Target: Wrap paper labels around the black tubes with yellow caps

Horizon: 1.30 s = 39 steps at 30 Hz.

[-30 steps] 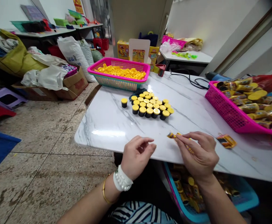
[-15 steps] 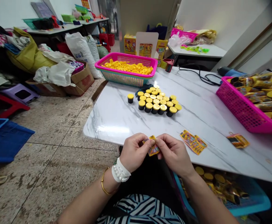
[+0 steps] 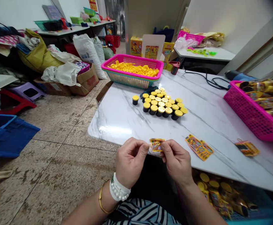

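Note:
A small yellow printed label, glossy like plastic film, is stretched level above the table's front edge. My right hand pinches its right end between thumb and fingers. At its left end, the thumb and forefinger of my left hand are closed on the film's edge. To the right of my hands, several similar flat labels lie overlapping on the table. Beyond them stands a group of small black tubs with yellow lids, and one tub is set apart at left.
A pink basket of yellow plastic pieces stands at the table's far edge. Another pink basket, full of wrapped tubs, is at right. A banded label bundle lies near it. Below the table is a blue basket of wrapped tubs.
The label has turned from slanted to level and is spread wider between my hands. My left hand has shifted to its left end. The view has swung slightly left.

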Each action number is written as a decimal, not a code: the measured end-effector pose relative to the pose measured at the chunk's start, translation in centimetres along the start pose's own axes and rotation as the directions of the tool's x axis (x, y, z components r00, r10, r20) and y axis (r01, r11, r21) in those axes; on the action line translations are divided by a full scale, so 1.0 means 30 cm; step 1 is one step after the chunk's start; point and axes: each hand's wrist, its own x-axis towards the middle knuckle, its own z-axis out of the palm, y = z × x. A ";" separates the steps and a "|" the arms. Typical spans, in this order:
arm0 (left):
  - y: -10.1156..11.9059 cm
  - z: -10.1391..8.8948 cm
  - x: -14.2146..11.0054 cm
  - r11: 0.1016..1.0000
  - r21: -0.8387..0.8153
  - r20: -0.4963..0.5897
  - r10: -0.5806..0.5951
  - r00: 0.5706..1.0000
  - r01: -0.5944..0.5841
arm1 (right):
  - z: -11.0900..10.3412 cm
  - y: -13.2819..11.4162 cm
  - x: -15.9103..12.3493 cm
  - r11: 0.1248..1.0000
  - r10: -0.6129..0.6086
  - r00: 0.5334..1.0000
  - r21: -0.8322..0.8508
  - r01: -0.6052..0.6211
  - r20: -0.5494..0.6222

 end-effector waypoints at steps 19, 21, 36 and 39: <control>-0.025 0.008 -0.015 0.993 -0.078 0.028 -0.086 0.996 0.088 | 0.014 -0.015 0.007 0.967 -0.215 0.973 -0.122 0.224 0.087; -0.025 0.007 -0.021 0.998 -0.047 -0.043 -0.048 0.998 0.046 | 0.012 -0.021 0.012 0.967 -0.204 0.977 -0.146 0.211 0.063; -0.021 0.007 -0.009 0.998 -0.055 -0.092 0.010 0.996 -0.015 | 0.051 0.005 0.016 0.936 -0.286 0.949 -0.174 0.306 0.131; -0.028 -0.008 0.001 0.986 -0.153 -0.067 -0.075 0.995 0.065 | 0.047 -0.018 0.033 0.919 -0.287 0.929 -0.208 0.336 0.233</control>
